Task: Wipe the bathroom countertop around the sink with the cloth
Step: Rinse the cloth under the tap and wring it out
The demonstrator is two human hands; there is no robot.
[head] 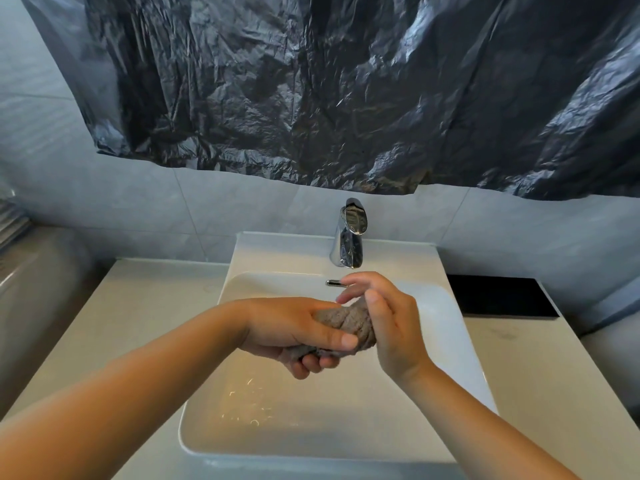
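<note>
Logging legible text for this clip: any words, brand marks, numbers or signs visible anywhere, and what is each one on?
None can be read.
Faucet: chrome with reflections only, no brand mark visible.
Sink: plain white, no lettering.
Black plastic sheet above the sink: unprinted.
Black panel on the countertop: blank.
Cloth, twisted between the left hand and right hand: no tag showing.

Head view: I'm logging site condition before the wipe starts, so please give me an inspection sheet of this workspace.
Surface: pale stone countertop flanks a white rectangular basin; droplets glint in the basin.
Job's things: grey terry cloth, twisted into a rope over the basin.
Clutter: flat black rectangular panel on the counter at right.
Grippers: left hand closed around the cloth; right hand grips its other end.
Cables: nothing seen.
Surroundings: chrome tap, grey wall tiles, crumpled black plastic sheet above.
</note>
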